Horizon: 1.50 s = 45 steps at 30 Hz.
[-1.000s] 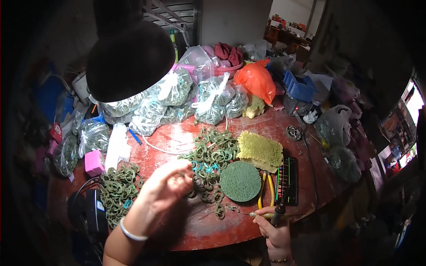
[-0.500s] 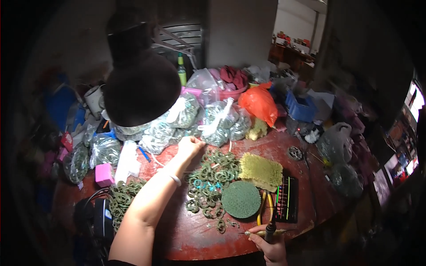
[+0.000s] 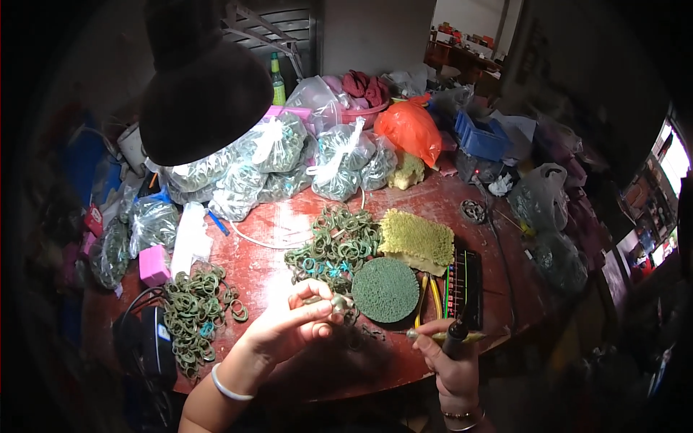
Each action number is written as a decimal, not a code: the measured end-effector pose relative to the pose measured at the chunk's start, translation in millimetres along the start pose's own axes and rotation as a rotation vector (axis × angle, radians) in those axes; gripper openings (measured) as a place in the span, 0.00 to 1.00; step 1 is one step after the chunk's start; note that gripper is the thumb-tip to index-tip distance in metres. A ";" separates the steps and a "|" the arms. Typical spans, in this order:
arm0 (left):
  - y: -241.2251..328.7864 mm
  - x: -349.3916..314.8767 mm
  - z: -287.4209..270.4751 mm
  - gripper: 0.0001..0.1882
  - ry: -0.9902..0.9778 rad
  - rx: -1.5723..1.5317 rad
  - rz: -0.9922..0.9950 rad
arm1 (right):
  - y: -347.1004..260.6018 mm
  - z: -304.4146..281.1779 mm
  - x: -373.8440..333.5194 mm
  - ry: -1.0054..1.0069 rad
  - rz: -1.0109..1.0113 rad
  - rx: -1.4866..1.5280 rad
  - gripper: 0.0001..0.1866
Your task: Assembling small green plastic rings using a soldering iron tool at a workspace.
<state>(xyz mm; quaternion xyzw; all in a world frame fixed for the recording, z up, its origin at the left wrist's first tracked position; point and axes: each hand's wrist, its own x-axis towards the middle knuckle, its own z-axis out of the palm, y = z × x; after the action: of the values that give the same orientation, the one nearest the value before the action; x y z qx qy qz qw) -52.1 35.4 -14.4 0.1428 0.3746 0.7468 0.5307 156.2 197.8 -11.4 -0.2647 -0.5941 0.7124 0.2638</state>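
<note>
My left hand (image 3: 299, 321), with a white bangle at its wrist, pinches a small, shiny greenish ring (image 3: 338, 304) between thumb and fingertips above the near part of the table. To its right, my right hand (image 3: 453, 364) is closed on a black-handled pen-shaped tool (image 3: 456, 332). A thin pale tool (image 3: 413, 334) also lies across its fingers. Between and beyond my hands lie a round green textured pad (image 3: 385, 290) and a pile of green rings (image 3: 336, 242), with some bright blue ones. Another pile of green rings (image 3: 195, 314) lies left of my left forearm.
A yellow sponge (image 3: 416, 239) lies behind the pad, with yellow-handled pliers (image 3: 429, 299) and a black panel (image 3: 463, 289) beside it. A dark lamp head (image 3: 206, 108) hangs over the left side. Stuffed clear bags (image 3: 339, 162) and an orange bag (image 3: 410, 130) line the back.
My left hand has come back from the far bags toward me and now pinches a small ring. My right hand has shifted slightly, its tools still held. The view has tilted downward.
</note>
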 end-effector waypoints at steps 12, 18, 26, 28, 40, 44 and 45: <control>-16.5 -7.2 -0.3 0.17 -0.030 0.201 0.028 | -19.8 46.4 12.7 -0.258 -0.216 -0.190 0.07; -12.3 -8.1 -0.8 0.14 0.002 0.222 -0.014 | -2.8 46.3 20.0 0.016 -0.384 -0.434 0.07; 59.8 11.7 -10.9 0.09 0.161 -0.324 0.067 | 15.3 0.9 -3.3 0.059 -0.007 -0.012 0.10; 88.5 26.3 -9.0 0.08 0.257 -0.306 0.196 | 13.4 -0.1 -5.3 0.052 0.050 0.012 0.09; 307.0 90.1 -212.5 0.13 0.408 0.164 0.738 | 28.7 -23.5 -5.9 -0.045 0.121 -0.058 0.07; 322.5 98.5 -214.2 0.17 0.864 0.545 0.517 | 20.4 -18.5 -7.7 0.094 0.229 0.042 0.07; 321.3 99.8 -212.8 0.17 0.854 0.538 0.510 | 22.4 -19.9 -7.3 0.105 0.229 0.034 0.07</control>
<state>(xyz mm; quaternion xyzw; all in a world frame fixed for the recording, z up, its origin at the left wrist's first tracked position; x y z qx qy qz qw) -441.9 -11.7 51.3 0.0442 0.6868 0.7211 0.0797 173.8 203.3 -36.1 -0.3633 -0.5330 0.7330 0.2162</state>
